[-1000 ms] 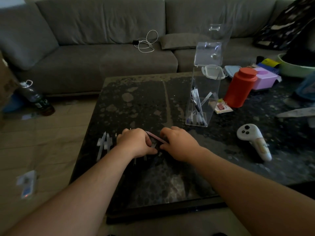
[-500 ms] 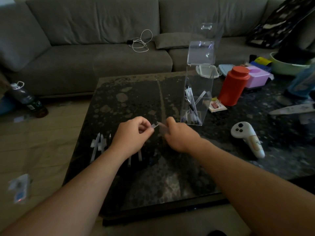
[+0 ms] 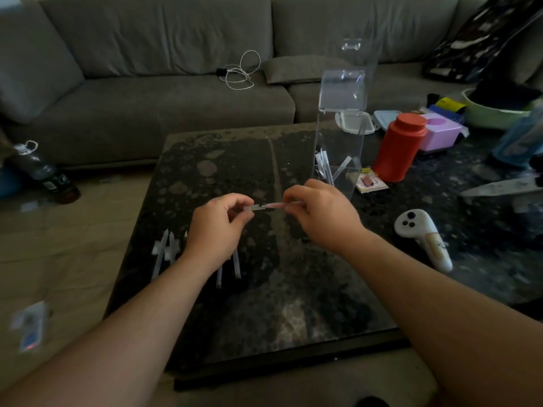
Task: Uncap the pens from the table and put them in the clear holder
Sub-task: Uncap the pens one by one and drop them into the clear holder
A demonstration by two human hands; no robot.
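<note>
Bridging both hands: pen (image 3: 274,205) (w/ cap)

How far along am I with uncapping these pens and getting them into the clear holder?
Partly done: several pens already stand in the clear holder. In hand: your left hand pinches the cap while your right hand holds the pink pen. Left: more pens on the table by your left wrist.

Single head-worn wide-angle view, facing forward and down. Near field: dark speckled stone bench (image 3: 264,304). Far field: grey fabric sofa (image 3: 164,83) along the top edge.
</note>
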